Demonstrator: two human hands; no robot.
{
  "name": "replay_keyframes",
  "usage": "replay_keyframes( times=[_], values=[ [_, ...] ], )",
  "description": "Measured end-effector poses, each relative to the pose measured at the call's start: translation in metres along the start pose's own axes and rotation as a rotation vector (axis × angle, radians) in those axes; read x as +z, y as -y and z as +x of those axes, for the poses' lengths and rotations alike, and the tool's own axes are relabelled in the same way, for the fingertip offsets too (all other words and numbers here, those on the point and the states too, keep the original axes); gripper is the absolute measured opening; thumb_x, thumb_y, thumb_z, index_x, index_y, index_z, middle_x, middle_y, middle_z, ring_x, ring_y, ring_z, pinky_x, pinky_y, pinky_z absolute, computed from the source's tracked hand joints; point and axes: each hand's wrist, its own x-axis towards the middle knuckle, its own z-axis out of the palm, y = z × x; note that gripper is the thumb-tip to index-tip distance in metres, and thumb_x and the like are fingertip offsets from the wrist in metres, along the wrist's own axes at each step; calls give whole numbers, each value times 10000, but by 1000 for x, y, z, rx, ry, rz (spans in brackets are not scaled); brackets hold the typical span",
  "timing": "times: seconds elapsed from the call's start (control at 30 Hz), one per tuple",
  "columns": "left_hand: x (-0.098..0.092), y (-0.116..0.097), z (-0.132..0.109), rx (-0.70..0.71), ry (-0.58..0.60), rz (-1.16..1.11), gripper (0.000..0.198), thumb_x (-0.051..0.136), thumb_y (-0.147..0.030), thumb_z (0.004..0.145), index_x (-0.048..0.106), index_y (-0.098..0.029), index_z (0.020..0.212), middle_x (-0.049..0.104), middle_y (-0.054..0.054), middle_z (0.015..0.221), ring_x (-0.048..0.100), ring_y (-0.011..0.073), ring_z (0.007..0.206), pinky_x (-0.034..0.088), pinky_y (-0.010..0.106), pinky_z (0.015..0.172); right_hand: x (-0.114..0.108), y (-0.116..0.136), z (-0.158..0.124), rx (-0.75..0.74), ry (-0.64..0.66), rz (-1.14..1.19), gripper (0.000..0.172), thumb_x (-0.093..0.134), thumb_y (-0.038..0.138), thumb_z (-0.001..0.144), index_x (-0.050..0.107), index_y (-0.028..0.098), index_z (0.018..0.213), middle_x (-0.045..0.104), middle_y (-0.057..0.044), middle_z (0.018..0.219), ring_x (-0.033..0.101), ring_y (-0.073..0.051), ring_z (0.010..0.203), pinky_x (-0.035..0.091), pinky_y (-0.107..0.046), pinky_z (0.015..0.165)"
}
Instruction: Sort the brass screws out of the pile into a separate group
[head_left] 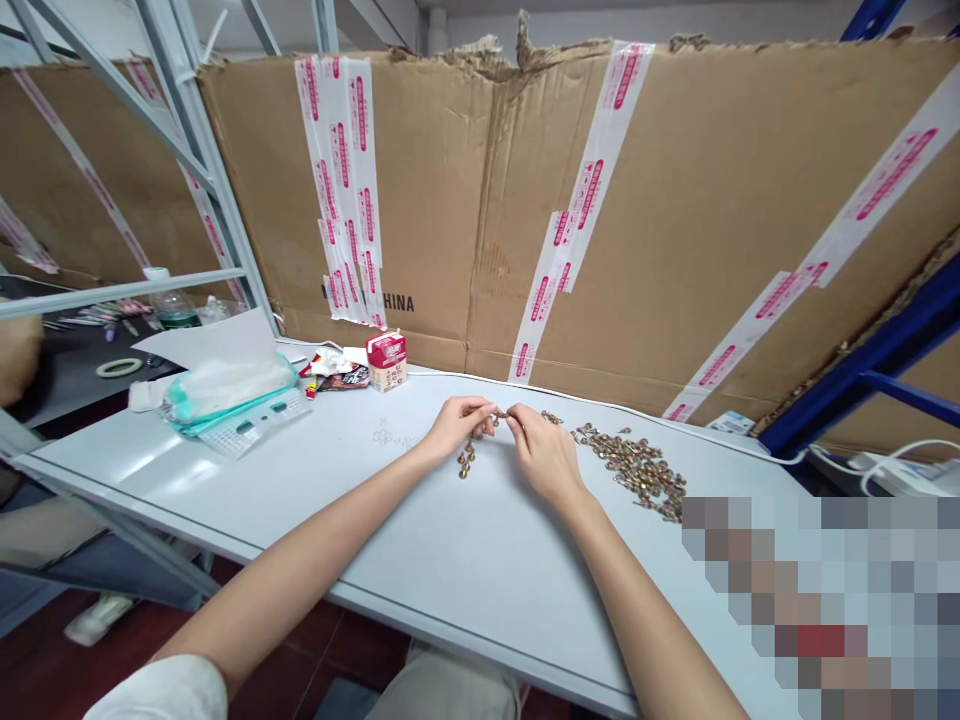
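My left hand (459, 428) and my right hand (547, 455) meet over the middle of the grey table (420, 570). The fingertips of both are pinched together on a small metal piece, mostly covered by the fingers. Just below my left hand, several small brass-coloured metal pieces (466, 458) lie in a short cluster. Right of my right hand spreads a loose pile of similar small metal pieces (637, 468), with a few strays (551, 417) just behind that hand. Their exact kind is too small to tell.
A tall cardboard sheet (420, 180) with printed tape walls the table's back. At the left are a red-and-white drink carton (386, 362), crumpled wrappers (337, 373) and a teal-edged plastic pack (232, 390). A white cable (600, 402) runs along the back. The lower right is pixelated.
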Motion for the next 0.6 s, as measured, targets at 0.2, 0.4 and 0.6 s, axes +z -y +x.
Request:
replay_keyframes(
  times=[0.2, 0.4, 0.6],
  values=[
    [2, -4, -1, -22, -33, 68, 343, 554, -429, 733, 668, -106, 736, 593, 30, 566, 486, 89, 511, 395, 227, 537, 2, 1, 0, 54, 10, 11, 252, 258, 306, 918, 495, 222, 906, 629, -9, 833, 556, -143, 681, 264, -238, 554],
    [2, -8, -1, -50, -64, -21, 294, 635, -393, 666, 691, -112, 731, 610, 24, 555, 530, 102, 549, 417, 233, 574, 7, 5, -1, 121, 23, 9, 283, 246, 323, 919, 509, 220, 943, 622, -8, 707, 535, -144, 584, 235, -240, 527],
    [4, -6, -1, -105, -98, -182, 339, 730, -371, 546, 672, -87, 722, 646, 51, 614, 571, 120, 566, 453, 254, 592, 12, 8, -2, 189, 9, 92, 312, 257, 350, 913, 535, 210, 920, 601, -6, 628, 512, -136, 531, 247, -235, 524]
  ],
)
